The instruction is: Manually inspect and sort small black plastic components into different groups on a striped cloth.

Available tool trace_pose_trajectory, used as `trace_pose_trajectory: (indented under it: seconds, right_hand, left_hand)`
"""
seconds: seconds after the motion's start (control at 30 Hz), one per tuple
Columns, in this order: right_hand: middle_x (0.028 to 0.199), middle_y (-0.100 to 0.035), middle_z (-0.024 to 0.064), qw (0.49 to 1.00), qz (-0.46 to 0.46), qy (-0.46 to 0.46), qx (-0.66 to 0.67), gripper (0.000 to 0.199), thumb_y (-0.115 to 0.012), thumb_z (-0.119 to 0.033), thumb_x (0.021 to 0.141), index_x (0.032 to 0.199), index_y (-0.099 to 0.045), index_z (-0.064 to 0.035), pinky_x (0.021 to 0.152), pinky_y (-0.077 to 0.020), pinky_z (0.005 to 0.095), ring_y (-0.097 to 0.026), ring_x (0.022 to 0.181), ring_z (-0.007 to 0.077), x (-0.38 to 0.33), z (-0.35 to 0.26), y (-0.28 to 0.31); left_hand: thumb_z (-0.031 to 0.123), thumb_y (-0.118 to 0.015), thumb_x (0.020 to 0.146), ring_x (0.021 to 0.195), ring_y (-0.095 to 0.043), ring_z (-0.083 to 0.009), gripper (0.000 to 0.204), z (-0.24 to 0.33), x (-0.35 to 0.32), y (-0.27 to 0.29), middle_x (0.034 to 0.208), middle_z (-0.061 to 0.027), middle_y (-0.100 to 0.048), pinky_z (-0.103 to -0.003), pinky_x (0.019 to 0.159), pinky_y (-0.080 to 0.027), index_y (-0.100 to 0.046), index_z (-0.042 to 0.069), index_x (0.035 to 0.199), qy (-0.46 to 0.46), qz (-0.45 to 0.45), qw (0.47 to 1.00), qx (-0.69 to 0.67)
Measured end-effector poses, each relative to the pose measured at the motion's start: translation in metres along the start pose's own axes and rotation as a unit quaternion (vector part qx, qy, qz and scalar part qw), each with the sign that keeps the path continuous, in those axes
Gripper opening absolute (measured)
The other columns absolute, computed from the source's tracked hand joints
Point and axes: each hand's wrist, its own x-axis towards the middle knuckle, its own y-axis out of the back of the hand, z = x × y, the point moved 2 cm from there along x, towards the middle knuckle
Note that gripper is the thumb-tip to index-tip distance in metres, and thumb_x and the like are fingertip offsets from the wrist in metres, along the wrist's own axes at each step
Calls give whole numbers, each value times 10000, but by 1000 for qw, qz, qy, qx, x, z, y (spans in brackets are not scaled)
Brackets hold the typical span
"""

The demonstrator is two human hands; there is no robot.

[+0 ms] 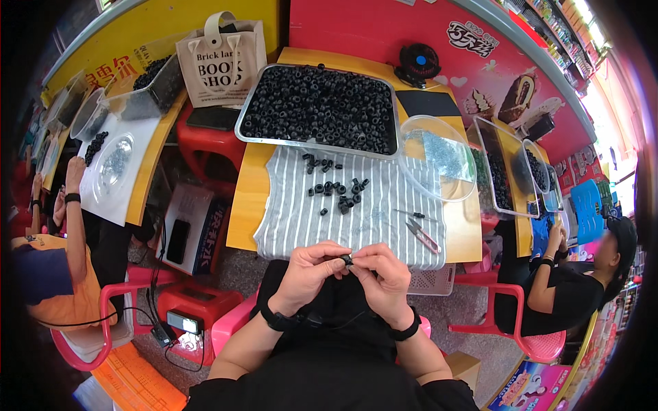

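Close together in front of my body, just off the table's near edge, both hands pinch one small black cylindrical part (347, 260). My left hand (312, 272) grips it from the left, and the fingertips of my right hand (380, 275) meet it from the right. Beyond them, several loose black parts (339, 188) lie on a grey-and-white striped cloth (295, 219). To the right on that cloth rest a pair of thread snips (423, 237) and a thin pointed tool (415, 214). A metal tray (396, 140) heaped with similar black parts stands behind.
A round clear plastic tray (411, 161) with small clear pieces sits at the table's right. Behind are a black fan (419, 63) and a canvas tote bag (223, 61). A person works at a table on either side. Red stools (192, 322) stand to the left.
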Motion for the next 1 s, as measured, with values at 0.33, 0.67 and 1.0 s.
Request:
trace_pose_trajectory:
  seconds: [0.33, 0.67, 1.0]
  right_hand:
    - [898, -647, 98, 998, -45, 0, 40, 142, -710, 100, 834, 929, -660, 9, 650, -528, 258, -670, 767, 174, 3, 10, 3]
    - [896, -652, 107, 999, -37, 26, -7, 145, -716, 96, 818, 920, -651, 16, 617, -516, 280, -654, 726, 187, 4, 1, 3]
    - [847, -611, 123, 990, -89, 67, -81, 148, -722, 80, 785, 893, -642, 17, 606, -503, 340, -626, 721, 275, 7, -2, 6]
  left_hand:
    - [-14, -628, 958, 850, -675, -134, 228, -2, -1, 4, 1021, -76, -681, -230, 742, -542, -694, -30, 1176, 55, -11, 995, -87]
    - [-4, -636, 958, 829, -676, -124, 237, 0, -2, 2, 1011, -71, -682, -222, 739, -552, -687, -34, 1187, 61, -10, 993, -103]
    - [-26, -640, 943, 799, -637, -99, 208, 5, 0, 2, 955, -46, -652, -215, 714, -524, -722, -28, 1134, 13, -7, 999, 41]
